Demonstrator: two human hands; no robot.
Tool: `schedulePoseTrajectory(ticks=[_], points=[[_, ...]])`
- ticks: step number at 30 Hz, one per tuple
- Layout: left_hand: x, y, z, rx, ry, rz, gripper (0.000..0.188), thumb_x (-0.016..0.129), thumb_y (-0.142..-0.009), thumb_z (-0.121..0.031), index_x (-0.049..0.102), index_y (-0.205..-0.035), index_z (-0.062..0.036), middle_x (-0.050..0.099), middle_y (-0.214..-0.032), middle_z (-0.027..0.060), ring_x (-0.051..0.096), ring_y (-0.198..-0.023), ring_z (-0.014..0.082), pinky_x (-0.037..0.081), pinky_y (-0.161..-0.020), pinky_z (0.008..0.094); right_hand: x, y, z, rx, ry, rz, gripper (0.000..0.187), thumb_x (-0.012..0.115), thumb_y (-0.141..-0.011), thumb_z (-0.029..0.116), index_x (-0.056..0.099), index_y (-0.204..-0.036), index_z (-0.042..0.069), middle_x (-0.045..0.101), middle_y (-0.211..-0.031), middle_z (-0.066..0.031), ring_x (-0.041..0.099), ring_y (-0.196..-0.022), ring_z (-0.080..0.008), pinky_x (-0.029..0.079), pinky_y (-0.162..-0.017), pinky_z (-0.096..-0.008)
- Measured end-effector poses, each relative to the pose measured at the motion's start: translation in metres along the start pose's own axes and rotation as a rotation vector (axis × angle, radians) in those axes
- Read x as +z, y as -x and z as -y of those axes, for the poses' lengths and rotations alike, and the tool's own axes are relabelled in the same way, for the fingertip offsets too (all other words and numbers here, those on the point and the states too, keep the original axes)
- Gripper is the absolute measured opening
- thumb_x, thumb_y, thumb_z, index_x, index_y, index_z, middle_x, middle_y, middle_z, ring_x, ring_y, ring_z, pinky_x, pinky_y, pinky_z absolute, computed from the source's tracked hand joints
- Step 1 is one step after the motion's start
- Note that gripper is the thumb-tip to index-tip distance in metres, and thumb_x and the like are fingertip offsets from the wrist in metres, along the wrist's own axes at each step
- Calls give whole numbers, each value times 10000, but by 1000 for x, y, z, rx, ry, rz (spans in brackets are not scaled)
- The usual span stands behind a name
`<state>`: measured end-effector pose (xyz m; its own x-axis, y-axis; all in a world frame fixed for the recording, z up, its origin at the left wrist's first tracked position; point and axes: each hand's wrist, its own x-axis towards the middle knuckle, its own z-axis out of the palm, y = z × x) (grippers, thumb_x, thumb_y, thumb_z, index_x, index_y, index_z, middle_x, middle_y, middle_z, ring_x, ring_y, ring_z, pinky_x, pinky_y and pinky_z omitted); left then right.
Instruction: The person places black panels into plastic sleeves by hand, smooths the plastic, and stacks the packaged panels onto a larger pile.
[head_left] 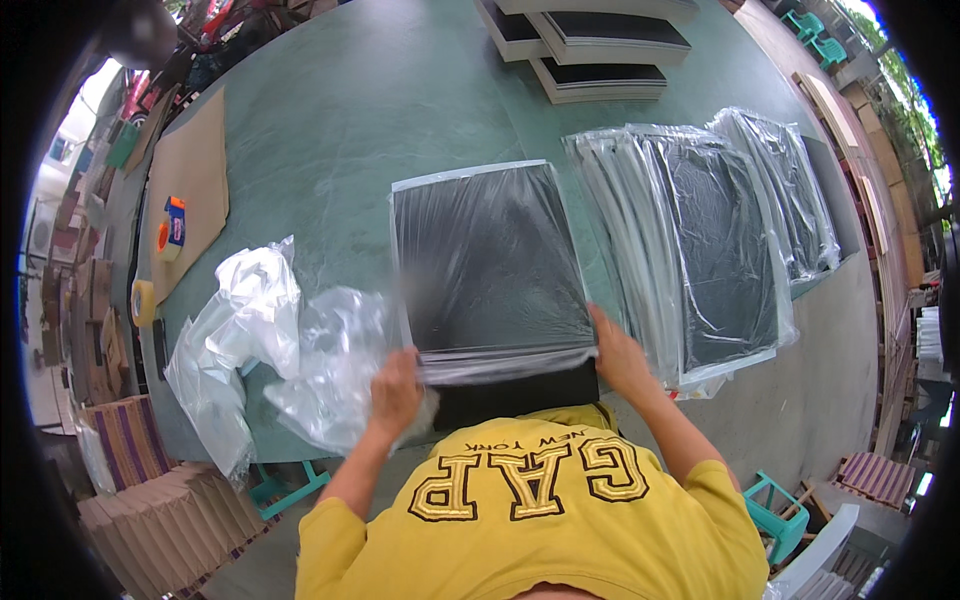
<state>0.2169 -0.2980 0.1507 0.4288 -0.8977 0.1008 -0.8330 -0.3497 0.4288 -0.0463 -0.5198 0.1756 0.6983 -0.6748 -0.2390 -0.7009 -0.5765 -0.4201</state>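
Note:
A flat black panel (516,396) lies in front of me, most of it inside a clear plastic bag (490,260). Its near end sticks out past the bag's gathered mouth, close to my body. My left hand (398,392) is closed on the bag's edge at the near left corner. On the opposite side my right hand (618,352) grips the edge at the near right corner, with the fingertips partly hidden. Crumpled clear bags (335,375) lie beside my left hand. To the right of the panel rests a pile of bagged black panels (715,250).
The green table (330,140) carries stacked black-topped boards (605,50) at the far side. A cardboard sheet (195,185) lies left, with an orange-and-blue tape dispenser (172,228) on it and a tape roll (143,302) nearby. Teal stools (775,515) stand below the table.

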Motion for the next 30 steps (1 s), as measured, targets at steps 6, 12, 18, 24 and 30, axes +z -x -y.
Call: schedulePoseTrajectory(ticks=[6,12,18,24,30], points=[[1,59,-33,-246,258,46,207,501,-654,18,477,-854,-29,527,-788,143,539,-733,347,440,-597,401,25,50,0,0,-274,-101,623,442,-658,-57,309,-1257,51,506,-1040,-261,516,-866,-413,412,-732,-441],[-14,71,-40,-558,420,110,110,475,-668,33,508,-764,-10,556,-668,100,554,-629,211,436,-608,296,6,94,0,-52,-60,-96,442,513,-672,20,471,-1111,55,480,-1125,-194,473,-991,-358,392,-792,-415],[-70,10,-72,-531,1115,148,93,440,-688,67,517,-701,16,570,-660,60,540,-649,111,435,-616,240,-12,39,76,-606,-68,-200,456,605,-677,100,517,-1123,66,456,-1207,-146,397,-1153,-324,349,-940,-389],[-112,-19,-123,-63,907,358,137,447,-696,75,565,-739,21,572,-673,51,545,-658,106,425,-615,223,-76,0,41,-335,-315,-715,404,536,-726,23,481,-1126,25,546,-1073,-174,550,-961,-282,433,-817,-343],[-104,-28,-65,-214,667,106,102,556,-732,4,571,-832,5,556,-748,32,511,-698,94,414,-631,218,-112,38,-75,277,-1387,-1285,467,481,-791,-66,353,-1227,44,483,-1144,-89,488,-1006,-212,410,-884,-353]])
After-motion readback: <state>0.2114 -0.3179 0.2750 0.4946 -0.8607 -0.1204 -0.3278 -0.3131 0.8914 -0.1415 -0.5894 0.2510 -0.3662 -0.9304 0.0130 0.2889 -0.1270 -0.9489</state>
